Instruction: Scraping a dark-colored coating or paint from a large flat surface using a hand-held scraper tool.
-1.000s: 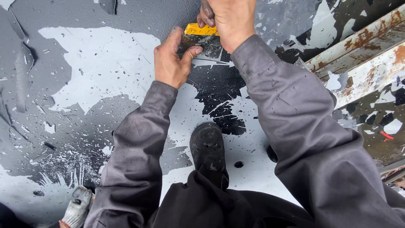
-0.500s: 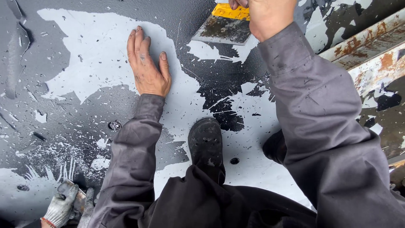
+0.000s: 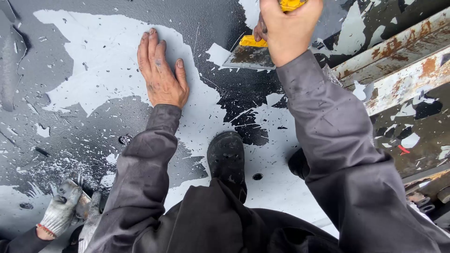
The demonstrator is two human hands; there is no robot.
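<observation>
The left hand [image 3: 161, 75] now lies flat with fingers spread on the pale grey, stripped patch of the metal floor [image 3: 84, 56], palm down and holding nothing. A second ago it was up beside the right hand at the yellow-handled scraper [image 3: 255, 50]; it has since moved away to the left and settled as a brace. The right hand [image 3: 288, 28] is closed in a fist around the scraper's yellow handle, and the worn blade rests at a low angle on the floor just below and left of that hand, at the edge where dark coating [image 3: 243, 89] meets bare grey. So the scraping looks to be a one-handed stroke now, with the body's weight leaning on the flat left palm. A black shoe [image 3: 227, 157] stands on the floor between the two grey sleeves. Right of the right arm run rusty rails [image 3: 398, 61]. Well below the left hand, another person's gloved hand [image 3: 61, 211] rests on the floor.
</observation>
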